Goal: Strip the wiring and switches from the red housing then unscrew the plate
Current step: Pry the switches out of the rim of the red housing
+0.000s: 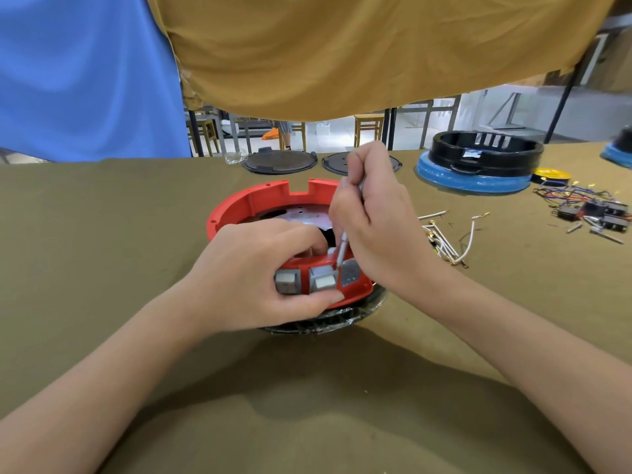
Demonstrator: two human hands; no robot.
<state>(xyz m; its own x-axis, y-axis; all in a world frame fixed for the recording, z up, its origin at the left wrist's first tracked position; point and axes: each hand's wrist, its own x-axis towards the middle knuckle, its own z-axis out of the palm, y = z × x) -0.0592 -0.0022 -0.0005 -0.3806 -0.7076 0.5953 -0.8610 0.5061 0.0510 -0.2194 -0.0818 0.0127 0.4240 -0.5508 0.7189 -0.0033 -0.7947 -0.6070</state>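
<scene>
I see my left hand [260, 271] clamped on the near wall of the red housing [253, 203], thumb beneath the grey switches [306, 281], fingers curled inside. My right hand [372, 213] is closed round a slim metal tool [342, 249], its tip just above the switches. The housing's right side is hidden behind that hand. Loose white wires [451, 241] lie right of the housing.
</scene>
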